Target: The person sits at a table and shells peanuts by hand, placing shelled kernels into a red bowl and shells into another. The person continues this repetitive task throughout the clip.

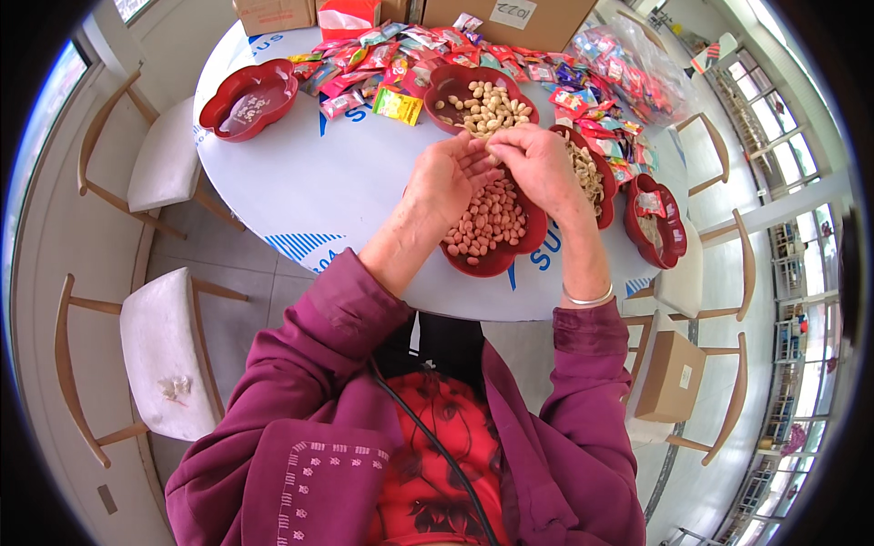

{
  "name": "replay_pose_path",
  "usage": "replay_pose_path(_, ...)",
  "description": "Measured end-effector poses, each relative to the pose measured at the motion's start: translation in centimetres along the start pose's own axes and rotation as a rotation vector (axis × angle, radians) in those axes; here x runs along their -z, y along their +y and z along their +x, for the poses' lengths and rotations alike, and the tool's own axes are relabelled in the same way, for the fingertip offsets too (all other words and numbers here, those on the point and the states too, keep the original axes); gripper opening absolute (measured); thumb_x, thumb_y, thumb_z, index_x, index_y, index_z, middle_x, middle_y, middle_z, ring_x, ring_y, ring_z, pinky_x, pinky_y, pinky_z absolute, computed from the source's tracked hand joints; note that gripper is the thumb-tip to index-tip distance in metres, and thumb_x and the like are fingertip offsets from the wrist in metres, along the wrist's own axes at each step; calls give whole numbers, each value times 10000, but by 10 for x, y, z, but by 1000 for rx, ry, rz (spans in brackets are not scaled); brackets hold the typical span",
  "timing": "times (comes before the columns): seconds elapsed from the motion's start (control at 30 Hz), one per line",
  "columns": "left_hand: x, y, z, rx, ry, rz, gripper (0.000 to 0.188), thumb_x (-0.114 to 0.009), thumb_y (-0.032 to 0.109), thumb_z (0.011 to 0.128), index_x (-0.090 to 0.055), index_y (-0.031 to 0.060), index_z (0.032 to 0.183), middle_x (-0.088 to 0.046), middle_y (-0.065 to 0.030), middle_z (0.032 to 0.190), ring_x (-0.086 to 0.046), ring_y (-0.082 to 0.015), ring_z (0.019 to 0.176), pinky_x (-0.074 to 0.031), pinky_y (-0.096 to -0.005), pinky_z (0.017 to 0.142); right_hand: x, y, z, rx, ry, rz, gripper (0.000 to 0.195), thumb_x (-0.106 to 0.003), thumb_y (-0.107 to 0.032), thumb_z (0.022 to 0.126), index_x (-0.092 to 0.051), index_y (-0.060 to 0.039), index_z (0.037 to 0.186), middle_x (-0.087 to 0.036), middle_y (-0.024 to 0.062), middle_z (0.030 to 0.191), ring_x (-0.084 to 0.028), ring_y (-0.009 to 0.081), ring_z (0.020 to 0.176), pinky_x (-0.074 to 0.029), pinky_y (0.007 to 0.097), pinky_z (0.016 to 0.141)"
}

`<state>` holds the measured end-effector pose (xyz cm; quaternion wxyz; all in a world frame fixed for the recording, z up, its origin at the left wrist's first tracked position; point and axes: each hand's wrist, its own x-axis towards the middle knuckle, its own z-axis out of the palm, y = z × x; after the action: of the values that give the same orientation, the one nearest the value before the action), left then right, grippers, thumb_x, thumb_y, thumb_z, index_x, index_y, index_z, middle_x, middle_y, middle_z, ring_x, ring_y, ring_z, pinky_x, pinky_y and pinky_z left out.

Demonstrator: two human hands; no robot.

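Note:
My left hand [450, 174] is turned palm up, its fingers apart and slightly curled. Close against its fingertips, my right hand [536, 164] has thumb and fingers pinched together; what lies between them is too small and hidden to tell. Both hands are over the far rim of a red flower-shaped bowl [488, 267] that holds shelled, pink-skinned peanuts [488, 222]. Just beyond, unshelled peanuts [495, 106] lie in a second red bowl [444, 82]. Broken peanut shells [586, 170] fill a third bowl [606, 213] beside my right hand.
Wrapped candies [382, 58] spread along the table's [307, 177] far side, beside a clear plastic bag [635, 68] of more. A red bowl [287, 85] stands left; another [672, 239], right, holds a wrapper. Cardboard boxes [464, 20] stand behind. Chairs [164, 348] surround the table.

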<state>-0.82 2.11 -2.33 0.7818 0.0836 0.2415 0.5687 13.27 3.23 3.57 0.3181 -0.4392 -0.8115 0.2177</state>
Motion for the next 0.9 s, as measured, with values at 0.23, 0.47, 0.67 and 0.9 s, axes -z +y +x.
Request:
replay_pose_path(0.23,-1,1,-1,23,-204,-36,451,-380,328,980,-497,-85,1120,-580,-149,1052,-542,-233,997,-411,-338,926,-25,-1,-17,67,27,185,161,-616,-16,797,-655,26,948,-653,107,924,-630,196,846,-488,277,764)
replay_pose_path(0.47,-1,2,1,-18,-281,-21,421,-403,303,975,-525,-83,1090,-577,-143,1075,-536,-221,1025,-411,-337,946,-34,6,-24,97,160,292,156,-619,17,793,-652,27,945,-648,84,939,-615,166,867,-479,271,783)
replay_pose_path(0.67,-4,4,-4,2,-289,-8,385,-423,270,969,-546,-84,1056,-573,-145,1084,-542,-226,1021,-423,-332,938,-35,0,-27,34,182,265,142,-641,20,777,-648,36,918,-646,84,908,-613,152,819,-486,262,744)
replay_pose_path(0.9,-4,4,-3,-14,-304,62,379,-413,248,971,-501,-84,1131,-555,-148,1112,-531,-231,1040,-418,-328,945,-43,9,-25,107,252,344,145,-650,38,757,-647,48,901,-652,81,882,-617,144,797,-495,258,727)
